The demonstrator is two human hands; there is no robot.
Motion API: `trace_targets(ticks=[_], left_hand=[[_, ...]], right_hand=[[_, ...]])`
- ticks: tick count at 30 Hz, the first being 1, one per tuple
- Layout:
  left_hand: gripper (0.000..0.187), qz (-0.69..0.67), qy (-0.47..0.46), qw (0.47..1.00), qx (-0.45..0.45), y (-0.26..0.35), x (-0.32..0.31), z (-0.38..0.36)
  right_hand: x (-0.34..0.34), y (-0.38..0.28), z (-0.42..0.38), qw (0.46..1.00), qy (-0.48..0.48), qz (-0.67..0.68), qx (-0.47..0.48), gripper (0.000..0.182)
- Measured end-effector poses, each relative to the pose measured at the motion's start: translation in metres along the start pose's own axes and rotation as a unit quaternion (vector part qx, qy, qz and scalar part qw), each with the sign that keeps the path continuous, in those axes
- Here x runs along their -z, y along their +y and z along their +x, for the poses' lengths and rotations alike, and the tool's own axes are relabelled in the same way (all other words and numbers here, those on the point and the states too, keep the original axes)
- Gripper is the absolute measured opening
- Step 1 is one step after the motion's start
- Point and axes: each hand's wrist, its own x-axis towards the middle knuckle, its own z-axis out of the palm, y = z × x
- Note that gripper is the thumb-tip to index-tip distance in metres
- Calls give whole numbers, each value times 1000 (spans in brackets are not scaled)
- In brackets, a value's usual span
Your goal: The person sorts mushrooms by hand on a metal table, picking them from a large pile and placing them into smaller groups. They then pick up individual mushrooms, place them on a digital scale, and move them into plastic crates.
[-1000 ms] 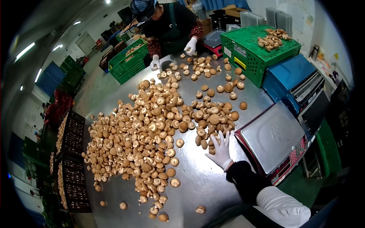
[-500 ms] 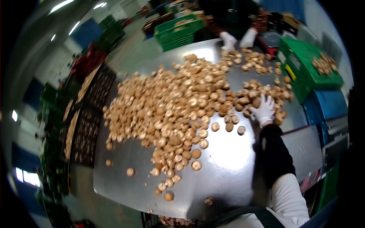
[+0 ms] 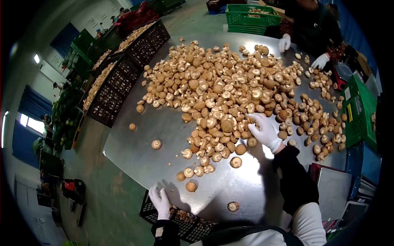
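A large heap of brown-capped mushrooms covers the middle and back of the metal table. My right hand, in a white glove, reaches to the near right side of the heap. Its fingers are stretched out and apart at the mushrooms, and none is visibly gripped. My left hand, gloved the same way, hovers by the table's front edge above a black crate with mushroom pieces inside. Its fingers are spread, with nothing in them. A few single mushrooms lie between my hands.
Across the table, a co-worker's gloved hands are beside smaller mushroom groups. Black crates full of mushrooms stand along the left side. A green crate and blue container border the right. Another green crate is behind the table.
My right hand has moved from the mushrooms at the far right to the main heap's near side. My left hand has come into view at the front. The view has turned left.
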Motion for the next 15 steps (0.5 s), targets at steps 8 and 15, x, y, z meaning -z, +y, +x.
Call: trace_targets(ticks=[8, 15], left_hand=[[44, -58, -135, 974, -175, 70, -75, 33], [62, -316, -288, 903, -44, 126, -125, 44]], right_hand=[[-68, -32, 31, 971, -177, -159, -37, 71], [-52, -23, -7, 988, -147, -4, -41, 45]])
